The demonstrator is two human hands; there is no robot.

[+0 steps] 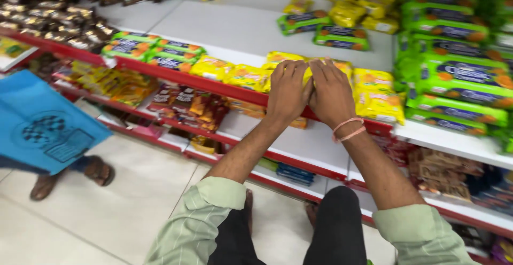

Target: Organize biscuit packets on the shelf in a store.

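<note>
left hand (287, 91), right hand (332, 94), side by side, seemingly flat

Both hands, left hand (287, 91) beside right hand (332, 94), rested on snack packets (251, 77) along the shelf (246, 32) front edge; biscuit packs (459, 78) were stacked to their right.

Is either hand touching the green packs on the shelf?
No: the left hand and right hand both press on yellow packs, while the green packs lie apart to the side.
</note>
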